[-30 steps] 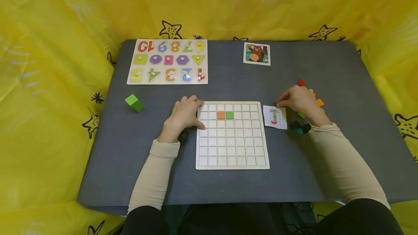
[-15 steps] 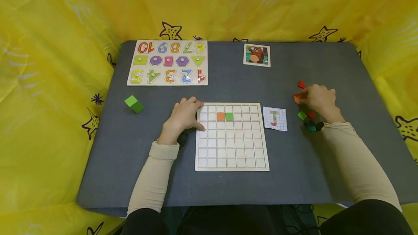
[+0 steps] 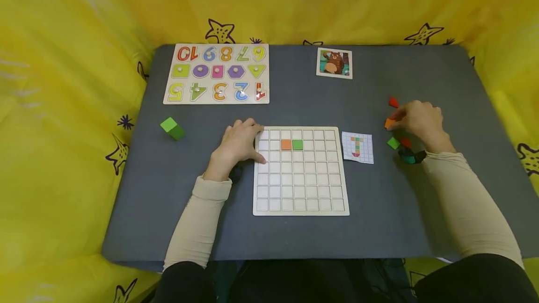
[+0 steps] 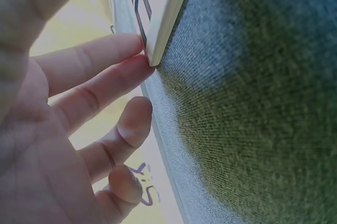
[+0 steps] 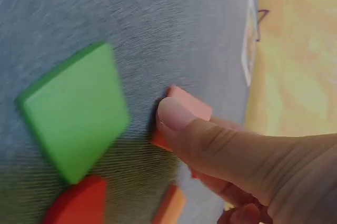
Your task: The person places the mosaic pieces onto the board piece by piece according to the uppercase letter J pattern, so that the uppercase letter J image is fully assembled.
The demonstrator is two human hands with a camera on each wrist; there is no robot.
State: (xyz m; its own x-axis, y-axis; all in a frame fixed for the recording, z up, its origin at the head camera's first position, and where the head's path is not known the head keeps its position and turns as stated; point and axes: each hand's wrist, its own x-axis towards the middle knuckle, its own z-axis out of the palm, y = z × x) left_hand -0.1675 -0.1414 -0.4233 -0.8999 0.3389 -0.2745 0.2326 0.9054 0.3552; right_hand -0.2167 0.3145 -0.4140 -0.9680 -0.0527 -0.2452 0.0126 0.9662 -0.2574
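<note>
Thumb and fingers of my right hand (image 3: 421,120) pinch an orange square tile (image 5: 192,103) at the table's right side. Beside it lie a green square tile (image 5: 76,113), a curved red piece (image 5: 79,203) and another orange piece (image 5: 169,205). Farther back is a second red piece (image 3: 393,102). My left hand (image 3: 236,143) rests at the upper left corner of a pale gridded board (image 3: 299,179), fingertips (image 4: 138,47) touching its edge and thumb spread along the left side. On the board, an orange tile (image 3: 286,144) and a green tile (image 3: 297,144) sit side by side.
A small pattern card (image 3: 358,147) lies right of the board. At the back are a number puzzle (image 3: 214,81) and a bear picture (image 3: 334,63). Green blocks (image 3: 172,128) stand at left. Yellow patterned cloth (image 3: 294,3) surrounds the grey table (image 3: 189,233).
My right hand has moved right and away from the card, to the loose pieces, and has taken hold of an orange tile. My left hand stays at the board's corner.
</note>
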